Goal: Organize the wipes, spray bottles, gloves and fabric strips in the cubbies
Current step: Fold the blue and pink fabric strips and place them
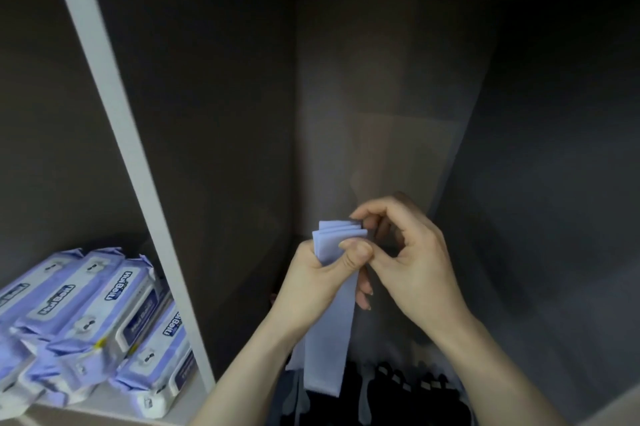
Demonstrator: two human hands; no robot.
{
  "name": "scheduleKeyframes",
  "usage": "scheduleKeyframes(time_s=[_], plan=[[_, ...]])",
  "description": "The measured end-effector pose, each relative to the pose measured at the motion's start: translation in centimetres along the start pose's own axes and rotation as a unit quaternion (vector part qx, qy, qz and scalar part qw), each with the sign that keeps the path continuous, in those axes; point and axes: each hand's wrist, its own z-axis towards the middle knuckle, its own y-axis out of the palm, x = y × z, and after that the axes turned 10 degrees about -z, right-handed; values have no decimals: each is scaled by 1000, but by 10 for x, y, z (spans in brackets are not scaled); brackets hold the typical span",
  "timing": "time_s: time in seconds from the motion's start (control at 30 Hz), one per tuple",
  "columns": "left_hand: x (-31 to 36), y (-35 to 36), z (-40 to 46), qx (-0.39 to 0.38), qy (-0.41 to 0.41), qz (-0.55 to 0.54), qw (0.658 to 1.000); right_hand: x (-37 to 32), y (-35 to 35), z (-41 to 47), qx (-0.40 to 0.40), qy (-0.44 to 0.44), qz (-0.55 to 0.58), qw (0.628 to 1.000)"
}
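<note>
1. We grasp the fabric strips (332, 304) in our left hand (318, 273), at the lower centre of the frame; their long axis hangs downward.
2. Our right hand (412, 262) pinches the top ends.

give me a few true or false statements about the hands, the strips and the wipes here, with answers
1. Both hands hold the fabric strips. True: the left hand grips them and the right hand pinches their top ends.
2. The wipes packs lie in the cubby to the left of the divider. True.
3. The strips lie flat on the shelf. False: they hang down from the hands.
4. The wipes packs are red. False: they are purple and white.
</note>
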Motion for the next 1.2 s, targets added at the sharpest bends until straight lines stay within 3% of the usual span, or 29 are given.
scheduleKeyframes(time_s=[0.23, 0.4, 0.6, 0.7, 0.97, 1.2], plan=[[-1, -1, 1, -11, 6, 4, 1000, 3, -4, 5, -25, -11, -30, 999], [-1, 1, 2, -15, 8, -33, 999, -1, -4, 5, -45, 67, 154, 985], [-2, 0, 4, -45, -7, -28, 999, -2, -3, 5, -49, 121, 235, 963], [-6, -1, 4, -58, -4, -39, 998, -1, -6, 5, -36, 144, 238, 960], [-6, -4, 4, -77, -27, -2, 997, -8, -15, 11, -84, 109, 164, 977], [-1, -2, 4, -70, -19, -38, 997, -13, -16, 11, -73, 63, 97, 991]])
